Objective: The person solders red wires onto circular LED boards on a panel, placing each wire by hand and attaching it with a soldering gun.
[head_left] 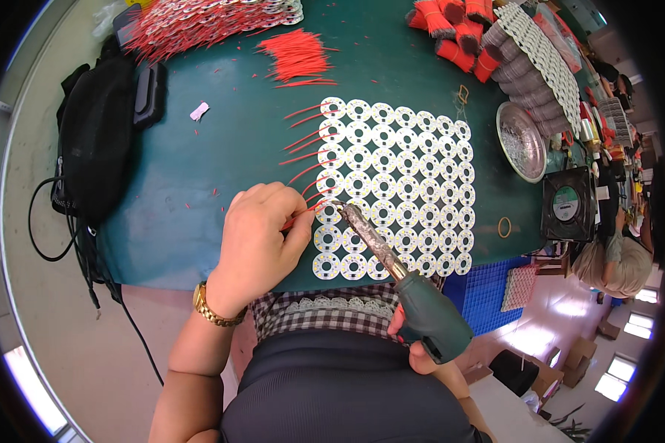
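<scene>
A panel of round white LED circuit boards [383,159] lies on the green table, set out in rows and columns. Red wires reach from several boards in its left column. My left hand [262,236], a gold watch on its wrist, pinches a red wire [308,212] at the panel's left edge. In my right hand [414,347] is a dark green soldering iron [436,317]. Its crusted metal tip touches or hovers just over a left-column board near that wire's end; I cannot tell which. The iron hides some boards beneath it.
Loose red wires [297,56] lie beyond the panel, with stacked wired boards [222,22] at the far left. A metal bowl [522,142], a black fan [569,204] and red wire bundles [458,33] stand right. A black bag [96,140] sits left.
</scene>
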`<state>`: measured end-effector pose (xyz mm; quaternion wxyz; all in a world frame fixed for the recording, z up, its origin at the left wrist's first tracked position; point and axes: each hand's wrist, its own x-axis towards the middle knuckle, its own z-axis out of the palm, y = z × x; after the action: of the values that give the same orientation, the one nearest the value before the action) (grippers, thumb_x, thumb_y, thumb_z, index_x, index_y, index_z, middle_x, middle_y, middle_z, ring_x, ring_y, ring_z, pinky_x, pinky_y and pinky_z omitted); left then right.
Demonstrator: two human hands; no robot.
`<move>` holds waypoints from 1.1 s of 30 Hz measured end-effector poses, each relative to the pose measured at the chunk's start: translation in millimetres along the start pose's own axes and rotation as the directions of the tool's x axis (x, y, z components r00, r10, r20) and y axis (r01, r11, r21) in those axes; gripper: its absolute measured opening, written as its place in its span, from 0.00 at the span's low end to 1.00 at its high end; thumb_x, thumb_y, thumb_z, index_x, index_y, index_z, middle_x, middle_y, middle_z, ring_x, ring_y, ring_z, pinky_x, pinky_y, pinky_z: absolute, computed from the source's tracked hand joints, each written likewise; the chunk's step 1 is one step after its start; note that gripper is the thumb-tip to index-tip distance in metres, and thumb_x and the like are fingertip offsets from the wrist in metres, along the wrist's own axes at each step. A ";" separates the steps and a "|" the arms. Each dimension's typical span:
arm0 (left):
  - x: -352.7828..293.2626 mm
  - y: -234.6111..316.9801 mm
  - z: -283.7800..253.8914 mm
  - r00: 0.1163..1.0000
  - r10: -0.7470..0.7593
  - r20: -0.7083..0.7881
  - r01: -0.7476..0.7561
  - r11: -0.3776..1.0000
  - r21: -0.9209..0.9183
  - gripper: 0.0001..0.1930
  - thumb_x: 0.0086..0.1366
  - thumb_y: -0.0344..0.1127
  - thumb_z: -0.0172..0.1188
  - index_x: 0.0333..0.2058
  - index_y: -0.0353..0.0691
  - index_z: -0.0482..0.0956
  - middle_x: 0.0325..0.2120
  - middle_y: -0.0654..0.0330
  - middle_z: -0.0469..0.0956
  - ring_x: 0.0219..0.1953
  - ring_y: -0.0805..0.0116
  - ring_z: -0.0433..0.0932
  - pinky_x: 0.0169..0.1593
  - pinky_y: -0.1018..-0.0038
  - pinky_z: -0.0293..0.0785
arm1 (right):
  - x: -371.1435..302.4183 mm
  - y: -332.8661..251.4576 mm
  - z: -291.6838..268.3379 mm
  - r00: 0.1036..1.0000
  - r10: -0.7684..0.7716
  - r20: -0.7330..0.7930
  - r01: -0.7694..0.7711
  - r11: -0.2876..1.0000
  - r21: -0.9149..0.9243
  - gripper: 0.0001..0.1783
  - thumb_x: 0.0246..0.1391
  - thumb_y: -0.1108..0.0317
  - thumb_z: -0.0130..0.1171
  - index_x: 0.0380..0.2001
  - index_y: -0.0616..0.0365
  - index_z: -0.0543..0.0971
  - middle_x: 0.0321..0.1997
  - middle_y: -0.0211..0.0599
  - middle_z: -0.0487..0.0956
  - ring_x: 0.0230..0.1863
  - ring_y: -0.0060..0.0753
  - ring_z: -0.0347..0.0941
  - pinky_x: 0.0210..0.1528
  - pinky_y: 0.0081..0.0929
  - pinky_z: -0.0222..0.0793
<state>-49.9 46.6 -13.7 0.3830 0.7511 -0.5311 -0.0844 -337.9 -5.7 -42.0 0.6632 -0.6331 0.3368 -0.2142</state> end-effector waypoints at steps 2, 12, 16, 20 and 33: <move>0.2 -0.1 0.5 1.000 0.004 -0.004 -0.004 1.000 0.003 0.07 0.53 0.25 0.63 0.23 0.38 0.72 0.19 0.60 0.69 0.24 0.60 0.68 0.32 0.67 0.63 | -0.6 6.5 -5.5 1.000 0.000 -0.027 0.001 1.000 0.018 0.34 0.35 0.43 0.73 0.33 0.65 0.77 0.27 0.37 0.76 0.25 0.24 0.69 0.26 0.21 0.63; 3.0 -0.1 2.4 1.000 0.012 -0.018 -0.011 0.999 0.044 0.07 0.52 0.25 0.63 0.23 0.38 0.72 0.19 0.59 0.70 0.24 0.59 0.69 0.33 0.66 0.64 | 8.2 8.6 -18.1 0.971 -0.055 0.231 0.117 0.957 -0.264 0.25 0.30 0.58 0.77 0.29 0.63 0.78 0.26 0.36 0.76 0.25 0.24 0.69 0.25 0.22 0.63; 2.1 0.3 2.7 1.000 0.012 -0.015 -0.011 0.998 0.068 0.07 0.52 0.25 0.63 0.22 0.38 0.72 0.19 0.60 0.70 0.24 0.59 0.69 0.32 0.66 0.63 | 12.8 -2.5 -14.0 0.976 -0.016 0.219 0.074 0.962 -0.261 0.24 0.32 0.58 0.76 0.28 0.65 0.78 0.26 0.37 0.77 0.25 0.25 0.69 0.25 0.22 0.63; 1.9 1.1 2.4 1.000 0.018 -0.016 -0.016 0.997 0.071 0.07 0.52 0.25 0.63 0.22 0.38 0.72 0.19 0.60 0.70 0.24 0.60 0.69 0.32 0.66 0.63 | 5.5 5.9 -14.5 0.956 -0.157 0.247 0.235 0.914 -0.332 0.27 0.47 0.46 0.62 0.39 0.60 0.80 0.39 0.46 0.78 0.30 0.50 0.76 0.31 0.36 0.71; 3.5 9.8 -17.8 0.963 -0.270 -0.012 0.265 0.953 -0.147 0.04 0.59 0.26 0.63 0.29 0.32 0.78 0.22 0.62 0.73 0.26 0.72 0.70 0.33 0.75 0.66 | -0.3 -0.8 -22.2 0.991 0.131 -0.011 -0.126 0.971 0.204 0.45 0.36 0.44 0.76 0.49 0.69 0.72 0.32 0.41 0.75 0.31 0.33 0.73 0.32 0.28 0.70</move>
<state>-46.1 50.8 6.1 0.4295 0.7877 -0.4109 -0.1617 -353.9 -21.0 -40.6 0.7325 -0.5364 0.3616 -0.2119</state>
